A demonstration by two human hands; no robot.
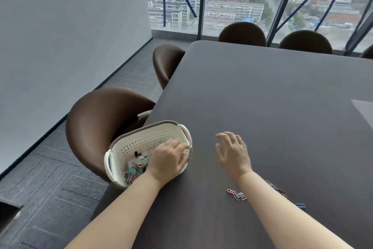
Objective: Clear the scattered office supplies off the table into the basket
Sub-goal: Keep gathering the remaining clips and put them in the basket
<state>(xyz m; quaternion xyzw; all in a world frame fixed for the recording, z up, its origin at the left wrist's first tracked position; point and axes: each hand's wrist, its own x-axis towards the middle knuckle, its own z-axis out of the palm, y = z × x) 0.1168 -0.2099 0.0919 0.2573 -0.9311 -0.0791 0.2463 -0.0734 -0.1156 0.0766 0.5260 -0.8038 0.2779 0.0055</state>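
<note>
A white perforated basket point(141, 137) with a grey rim sits at the table's left edge and holds several coloured clips and paper clips. My left hand point(168, 160) hangs over the basket's right side with its fingers curled; anything held in them is hidden. My right hand point(234, 152) hovers open above the bare tabletop, to the right of the basket. Loose coloured paper clips point(236, 194) lie on the table between my forearms. More clips point(277, 188) show just past my right forearm, and a blue clip point(300, 205) lies further right.
The dark table point(272, 91) stretches far ahead and to the right. Brown chairs point(105, 119) stand along its left side, and others at the far end by the windows. A pale sheet point(364, 110) lies at the right edge.
</note>
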